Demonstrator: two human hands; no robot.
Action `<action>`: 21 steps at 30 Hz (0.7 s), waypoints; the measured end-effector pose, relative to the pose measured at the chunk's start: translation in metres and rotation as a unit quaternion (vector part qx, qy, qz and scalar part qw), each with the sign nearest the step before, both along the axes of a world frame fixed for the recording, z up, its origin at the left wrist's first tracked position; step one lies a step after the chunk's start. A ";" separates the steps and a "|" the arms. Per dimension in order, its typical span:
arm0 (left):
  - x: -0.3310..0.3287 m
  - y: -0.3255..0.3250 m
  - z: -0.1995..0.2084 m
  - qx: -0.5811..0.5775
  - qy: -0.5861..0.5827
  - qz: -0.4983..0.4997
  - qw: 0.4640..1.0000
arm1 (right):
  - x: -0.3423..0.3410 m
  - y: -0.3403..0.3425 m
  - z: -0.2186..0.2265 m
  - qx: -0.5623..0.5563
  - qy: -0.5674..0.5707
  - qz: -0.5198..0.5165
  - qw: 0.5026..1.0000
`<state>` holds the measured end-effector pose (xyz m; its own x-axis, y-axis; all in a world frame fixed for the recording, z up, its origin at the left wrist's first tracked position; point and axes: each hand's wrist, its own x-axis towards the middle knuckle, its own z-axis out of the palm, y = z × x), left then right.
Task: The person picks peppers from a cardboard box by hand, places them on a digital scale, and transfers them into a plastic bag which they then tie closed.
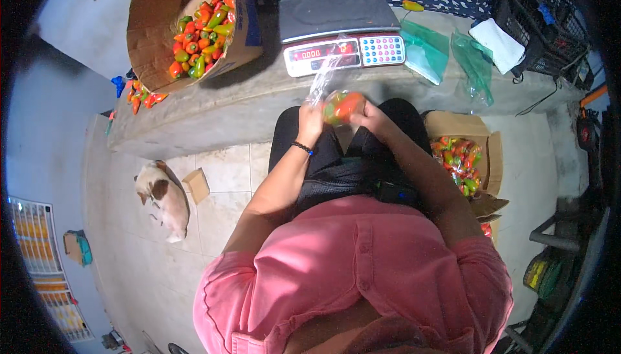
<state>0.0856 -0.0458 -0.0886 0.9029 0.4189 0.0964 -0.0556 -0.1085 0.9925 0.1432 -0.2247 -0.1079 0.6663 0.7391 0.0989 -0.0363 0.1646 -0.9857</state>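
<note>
Over my lap, in front of the bench, a clear plastic bag of red and green peppers (343, 107) is held between my two hands. My left hand (311, 124) is closed on the gathered, loose upper part of the bag, which sticks up toward the scale. At the bag's filled end, my right hand (368, 118) grips the side, fingers curled round it and slightly blurred. Just beyond stands a digital scale (339, 16) with a grey platform and a lit red display; nothing lies on its platform.
On the bench, a tilted cardboard box (150, 34) holds loose peppers (206, 36); several more lie beside it. Green plastic bags (424, 47), a white cloth (498, 45) and a black crate (540, 40) are right. Below stands a box of bagged peppers (460, 160). A dog (167, 202) lies left.
</note>
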 end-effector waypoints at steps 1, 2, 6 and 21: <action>0.002 -0.002 0.001 0.097 -0.072 0.024 0.992 | 0.002 -0.001 -0.001 -0.001 -0.002 0.001 1.000; 0.003 -0.002 0.002 0.192 -0.142 0.049 0.970 | 0.004 -0.003 -0.004 0.000 0.154 0.053 0.987; 0.004 -0.003 0.002 0.136 -0.039 0.005 0.990 | 0.009 -0.013 -0.020 0.039 0.443 0.154 0.882; 0.000 0.003 0.009 0.246 -0.064 0.023 0.967 | -0.005 -0.003 0.023 -0.116 0.215 0.008 0.970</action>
